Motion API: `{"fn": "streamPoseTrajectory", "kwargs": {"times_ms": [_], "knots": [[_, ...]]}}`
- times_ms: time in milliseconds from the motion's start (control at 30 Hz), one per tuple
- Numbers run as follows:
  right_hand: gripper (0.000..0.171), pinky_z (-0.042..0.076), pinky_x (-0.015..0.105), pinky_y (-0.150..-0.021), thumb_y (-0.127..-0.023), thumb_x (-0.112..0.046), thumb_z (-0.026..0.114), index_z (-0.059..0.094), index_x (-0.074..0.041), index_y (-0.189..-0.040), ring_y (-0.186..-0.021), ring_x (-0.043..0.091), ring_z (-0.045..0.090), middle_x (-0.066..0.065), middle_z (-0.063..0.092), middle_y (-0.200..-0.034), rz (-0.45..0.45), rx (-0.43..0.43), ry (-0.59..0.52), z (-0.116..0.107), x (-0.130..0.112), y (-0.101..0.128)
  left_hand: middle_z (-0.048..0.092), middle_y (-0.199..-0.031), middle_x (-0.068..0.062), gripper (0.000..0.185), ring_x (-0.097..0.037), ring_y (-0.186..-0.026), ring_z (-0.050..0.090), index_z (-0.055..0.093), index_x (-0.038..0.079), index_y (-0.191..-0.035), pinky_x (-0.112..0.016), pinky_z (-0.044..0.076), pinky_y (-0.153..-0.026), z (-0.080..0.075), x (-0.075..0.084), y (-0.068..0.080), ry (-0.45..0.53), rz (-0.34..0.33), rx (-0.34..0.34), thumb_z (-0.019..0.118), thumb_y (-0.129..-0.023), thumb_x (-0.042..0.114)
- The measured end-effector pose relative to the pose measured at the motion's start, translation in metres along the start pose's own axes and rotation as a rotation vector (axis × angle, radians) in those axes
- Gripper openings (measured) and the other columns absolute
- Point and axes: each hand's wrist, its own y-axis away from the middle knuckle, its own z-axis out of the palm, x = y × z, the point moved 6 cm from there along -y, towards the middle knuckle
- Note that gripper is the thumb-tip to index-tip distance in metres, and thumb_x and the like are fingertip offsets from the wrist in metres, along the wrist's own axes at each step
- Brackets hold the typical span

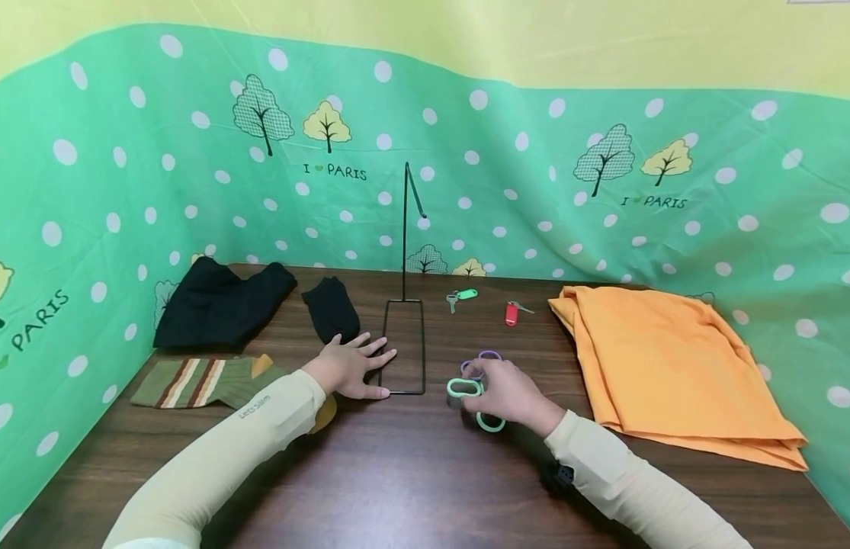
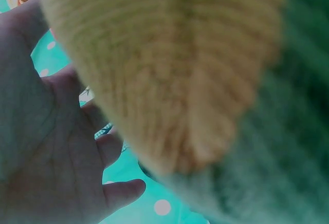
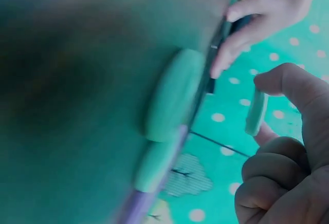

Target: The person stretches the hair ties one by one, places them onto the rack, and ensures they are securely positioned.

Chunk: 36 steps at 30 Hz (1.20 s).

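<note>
My right hand point(image 1: 510, 393) pinches a mint-green oblong loop point(image 3: 255, 113) between thumb and forefinger, its other fingers curled in. In the head view it hovers close over the dark tabletop. Just below the hand lies another mint-green loop point(image 1: 491, 423), and purple loops point(image 1: 489, 354) lie behind it. My left hand point(image 1: 349, 367) has its fingers spread, with fingertips at the left side of the base of a black wire stand point(image 1: 423, 347). The stand's thin upright ends in a bent hook at the top. In the left wrist view a green-and-mustard sock point(image 2: 169, 70) covers much of the picture.
Left of the stand are a black sock point(image 1: 331, 309), a folded black cloth point(image 1: 222, 305) and a striped olive sock point(image 1: 198, 381). Keys with a green tag point(image 1: 468, 293) and a red tag point(image 1: 511, 313) lie behind. Folded orange cloth point(image 1: 671, 366) is at right.
</note>
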Motion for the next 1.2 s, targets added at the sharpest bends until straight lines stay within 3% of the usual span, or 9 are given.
{"fn": "streamPoseTrajectory", "kwargs": {"times_ms": [267,500,700,833,1000,1200], "knots": [[0.028,0.036,0.022,-0.043,-0.071,-0.021,0.075,0.063,-0.014,-0.096,-0.045,0.002,0.043,-0.01,0.055,-0.056,-0.119,0.226,-0.042,-0.047,-0.041,-0.001,0.005,-0.157,0.01,0.077,-0.021,-0.145,0.005,0.011,0.038,-0.148,-0.058,0.012,-0.111,-0.002,0.0,0.0,-0.009,-0.009,-0.004,0.035,-0.084,0.073],[0.03,0.021,0.019,-0.041,-0.069,-0.018,0.076,0.063,-0.011,-0.095,-0.042,0.0,0.018,-0.011,0.024,-0.048,-0.397,0.557,-0.035,-0.093,-0.087,0.001,0.005,-0.157,0.01,0.077,-0.021,-0.145,0.004,0.01,0.039,-0.148,-0.058,0.012,-0.111,-0.002,0.0,0.0,-0.004,-0.013,-0.002,0.035,-0.084,0.073],[0.03,0.018,0.018,-0.039,-0.068,-0.015,0.072,0.064,-0.006,-0.095,-0.042,0.001,0.021,-0.008,0.028,-0.046,-0.579,0.759,-0.081,-0.121,-0.12,0.003,0.005,-0.157,0.01,0.077,-0.021,-0.145,0.004,0.011,0.039,-0.148,-0.058,0.013,-0.111,0.001,0.0,-0.001,-0.005,-0.013,-0.01,0.035,-0.083,0.074],[0.03,0.017,0.021,-0.039,-0.069,-0.015,0.07,0.063,-0.002,-0.095,-0.04,0.003,0.02,-0.005,0.028,-0.044,-0.656,0.89,-0.049,-0.137,-0.14,-0.002,0.005,-0.157,0.01,0.078,-0.021,-0.145,0.004,0.01,0.039,-0.148,-0.057,0.013,-0.111,0.003,0.0,-0.003,-0.015,-0.014,-0.008,0.034,-0.083,0.074],[0.029,0.016,0.023,-0.038,-0.072,-0.015,0.068,0.062,-0.001,-0.097,-0.036,0.007,0.02,-0.002,0.031,-0.043,-0.678,0.987,0.064,-0.148,-0.155,-0.022,0.005,-0.157,0.01,0.078,-0.021,-0.145,0.004,0.01,0.039,-0.148,-0.058,0.013,-0.111,0.001,0.0,-0.004,-0.03,-0.019,-0.011,0.034,-0.083,0.074],[0.031,0.015,0.024,-0.038,-0.077,-0.02,0.065,0.06,-0.003,-0.102,-0.036,0.011,0.018,0.0,0.031,-0.044,-0.563,0.974,0.169,-0.152,-0.152,-0.061,0.004,-0.157,0.01,0.078,-0.021,-0.145,0.003,0.01,0.039,-0.148,-0.058,0.012,-0.111,-0.001,0.0,-0.002,-0.016,-0.02,-0.015,0.036,-0.083,0.073]]}}
